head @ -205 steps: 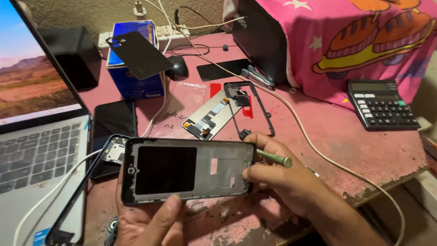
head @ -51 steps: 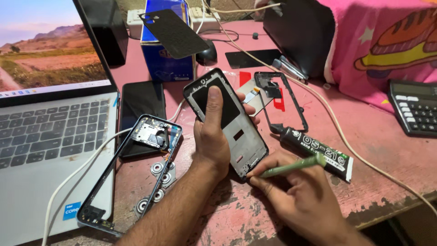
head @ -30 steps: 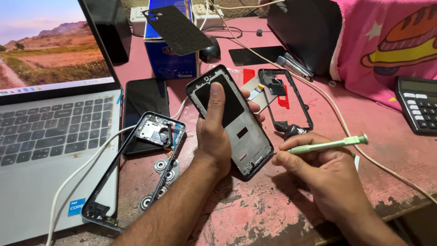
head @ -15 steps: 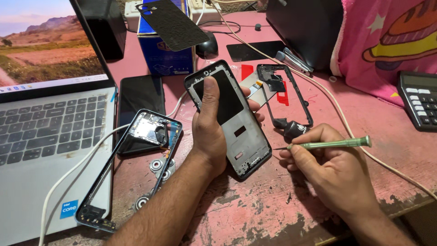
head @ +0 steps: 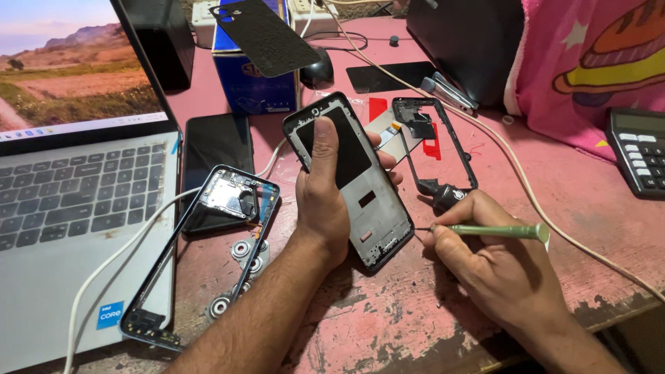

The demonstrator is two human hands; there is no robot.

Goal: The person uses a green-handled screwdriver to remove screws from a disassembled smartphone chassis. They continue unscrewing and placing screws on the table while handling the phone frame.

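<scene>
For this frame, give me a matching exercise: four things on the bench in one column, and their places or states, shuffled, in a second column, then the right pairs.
Things:
1. phone frame
2. green-handled screwdriver
3. calculator
4. laptop

Places or states:
A. at the right edge of the pink table
B. open at the far left, its screen showing a landscape
C. gripped by the left hand, thumb across its front
D. held level in the right hand, tip near the frame's lower edge

Pairs: 1-C, 2-D, 3-A, 4-B
</scene>
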